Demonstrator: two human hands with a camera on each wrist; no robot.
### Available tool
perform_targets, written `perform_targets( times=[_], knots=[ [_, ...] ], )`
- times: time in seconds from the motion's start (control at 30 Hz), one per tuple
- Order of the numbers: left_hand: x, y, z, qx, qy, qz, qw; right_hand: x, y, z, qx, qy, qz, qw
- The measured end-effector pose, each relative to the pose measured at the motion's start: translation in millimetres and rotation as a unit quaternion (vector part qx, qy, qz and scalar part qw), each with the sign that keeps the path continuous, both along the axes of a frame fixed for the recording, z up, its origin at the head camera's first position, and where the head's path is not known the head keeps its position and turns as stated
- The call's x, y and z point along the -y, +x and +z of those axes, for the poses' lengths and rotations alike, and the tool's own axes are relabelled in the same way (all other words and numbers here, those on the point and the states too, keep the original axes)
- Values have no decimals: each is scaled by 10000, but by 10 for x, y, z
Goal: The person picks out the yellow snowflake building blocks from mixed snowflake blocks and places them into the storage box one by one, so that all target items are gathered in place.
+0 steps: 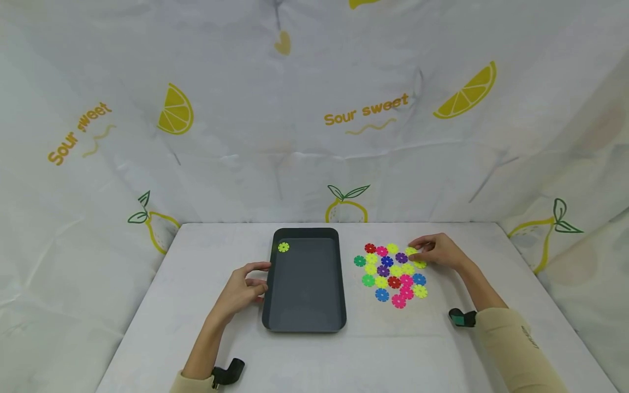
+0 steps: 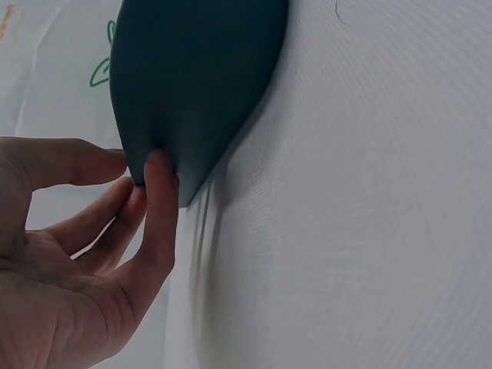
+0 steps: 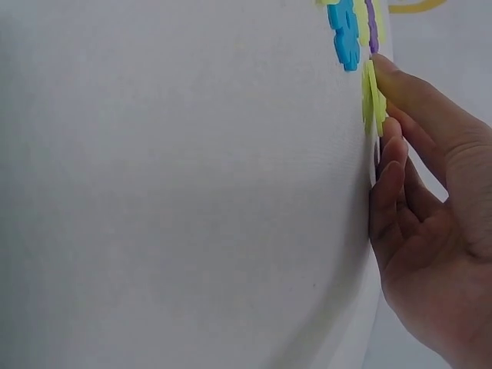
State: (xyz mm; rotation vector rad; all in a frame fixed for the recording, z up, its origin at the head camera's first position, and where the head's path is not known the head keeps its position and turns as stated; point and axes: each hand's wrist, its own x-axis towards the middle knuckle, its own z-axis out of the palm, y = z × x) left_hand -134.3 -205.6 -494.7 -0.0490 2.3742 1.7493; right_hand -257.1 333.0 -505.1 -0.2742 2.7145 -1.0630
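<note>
A dark grey rectangular tray (image 1: 304, 325) lies on the table with one yellow notched plastic disc (image 1: 283, 247) near its far left corner. Against the tray's left side, my left hand (image 1: 238, 295) rests its fingertips on the rim and outer wall; the left wrist view shows fingers (image 2: 159, 200) touching that wall. To the tray's right, flat notched discs (image 1: 394, 282) in red, pink, yellow, green, blue and purple lie in a loose patch. At the far right of this patch my right hand (image 1: 439, 252) pinches a yellow disc (image 3: 375, 100) between its fingertips, low over the table.
The white table (image 1: 304, 360) is backed by a white cloth (image 1: 255, 180) printed with lemons and words. Each wrist wears a small black camera, the left one (image 1: 228, 372) and the right one (image 1: 462, 317) both close to the tabletop.
</note>
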Motion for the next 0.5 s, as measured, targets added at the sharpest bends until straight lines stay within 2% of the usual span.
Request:
perform_targets(
  times=[0.5],
  knots=[
    [-6,4,-5,-1,-50,44,10000,15,-19,-35,-181,-39,45,9998]
  ],
)
